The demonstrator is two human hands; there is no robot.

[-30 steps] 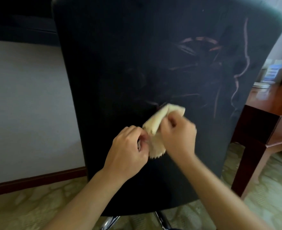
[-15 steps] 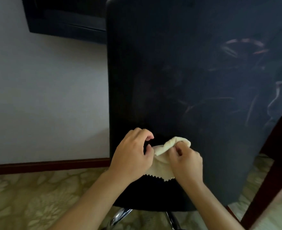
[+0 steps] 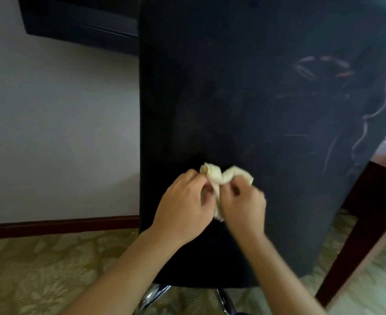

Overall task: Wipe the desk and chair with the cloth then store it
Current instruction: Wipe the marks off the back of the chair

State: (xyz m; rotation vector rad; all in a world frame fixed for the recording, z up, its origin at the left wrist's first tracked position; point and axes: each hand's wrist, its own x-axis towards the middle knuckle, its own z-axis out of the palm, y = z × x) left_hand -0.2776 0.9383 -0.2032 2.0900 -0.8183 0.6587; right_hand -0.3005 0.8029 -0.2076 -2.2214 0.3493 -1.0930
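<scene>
now both hands, left hand [image 3: 184, 206] and right hand [image 3: 244, 206], seemingly bunching cloth [image 3: 217, 177] against chair [image 3: 244, 98].

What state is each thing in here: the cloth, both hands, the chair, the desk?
cloth: bunched, held between both hands at the chair back
left hand: pinching the cloth
right hand: gripping the cloth, blurred
chair: upright, back facing the camera
desk: mostly hidden behind the chair

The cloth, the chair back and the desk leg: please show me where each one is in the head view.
cloth [image 3: 214, 176]: head view, on the bunched pale fabric between both hands.
chair back [image 3: 233, 87]: head view, on its dark middle surface.
desk leg [image 3: 346, 258]: head view, on the wooden leg at right.
</scene>
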